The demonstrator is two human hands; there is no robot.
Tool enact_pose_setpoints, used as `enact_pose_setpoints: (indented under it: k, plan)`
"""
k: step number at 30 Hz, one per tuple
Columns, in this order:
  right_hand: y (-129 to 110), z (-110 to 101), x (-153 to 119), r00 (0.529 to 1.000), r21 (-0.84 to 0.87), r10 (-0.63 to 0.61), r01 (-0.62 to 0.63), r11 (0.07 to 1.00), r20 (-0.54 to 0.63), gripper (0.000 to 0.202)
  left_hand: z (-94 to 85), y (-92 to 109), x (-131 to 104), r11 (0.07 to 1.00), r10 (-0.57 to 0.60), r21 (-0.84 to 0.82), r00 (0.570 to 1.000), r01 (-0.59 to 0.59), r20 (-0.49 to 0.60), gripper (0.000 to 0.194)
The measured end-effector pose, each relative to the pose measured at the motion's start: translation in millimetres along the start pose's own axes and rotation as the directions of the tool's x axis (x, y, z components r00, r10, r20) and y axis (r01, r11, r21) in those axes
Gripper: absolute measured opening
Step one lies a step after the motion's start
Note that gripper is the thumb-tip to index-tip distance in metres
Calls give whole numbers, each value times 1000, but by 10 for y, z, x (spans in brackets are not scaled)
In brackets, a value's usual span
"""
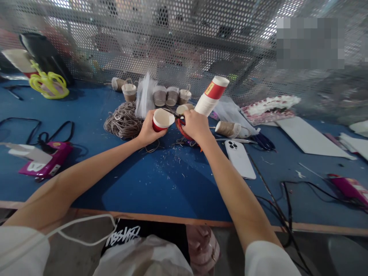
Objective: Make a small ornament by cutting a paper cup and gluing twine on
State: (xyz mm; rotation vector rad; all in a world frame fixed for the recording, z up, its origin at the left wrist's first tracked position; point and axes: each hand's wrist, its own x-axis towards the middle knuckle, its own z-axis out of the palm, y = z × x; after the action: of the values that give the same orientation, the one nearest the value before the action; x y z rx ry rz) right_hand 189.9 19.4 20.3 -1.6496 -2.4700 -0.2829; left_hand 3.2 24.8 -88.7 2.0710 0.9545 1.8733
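Observation:
My left hand (150,129) is wrapped round a red and white paper cup (162,118), its mouth tilted toward me. Scissors with red handles (183,129) are gripped in my right hand (196,124); their blades reach to the cup's rim on its right side. Whether the blades are apart or together I cannot tell. Just behind my right hand a stack of paper cups (212,96) leans to the right. A heap of grey-brown cord (124,120) lies left of my left hand. Cord scraps and small white bits are scattered on the blue table below the hands.
Several small cord-wrapped cups (160,95) stand at the back beside clear plastic bags (146,94). A white phone (240,159) lies to the right, near a wrapped cup on its side (228,129). Purple devices with black cables (47,159) lie left and right. A perforated metal screen (184,42) bounds the back.

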Motion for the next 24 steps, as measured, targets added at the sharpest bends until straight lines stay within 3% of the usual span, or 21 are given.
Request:
enact_pose_setpoints:
  k: [10,24]
  plan:
    - [3,-56,-26,997,-87,-58,61,994,41,36,-4,38,8,999,39,-7,999,-39,9,61]
    - [45,-6,-4,994,-30,-62,65,997,85,32,-27,22,12,980,-72,-179,996,81,57,64]
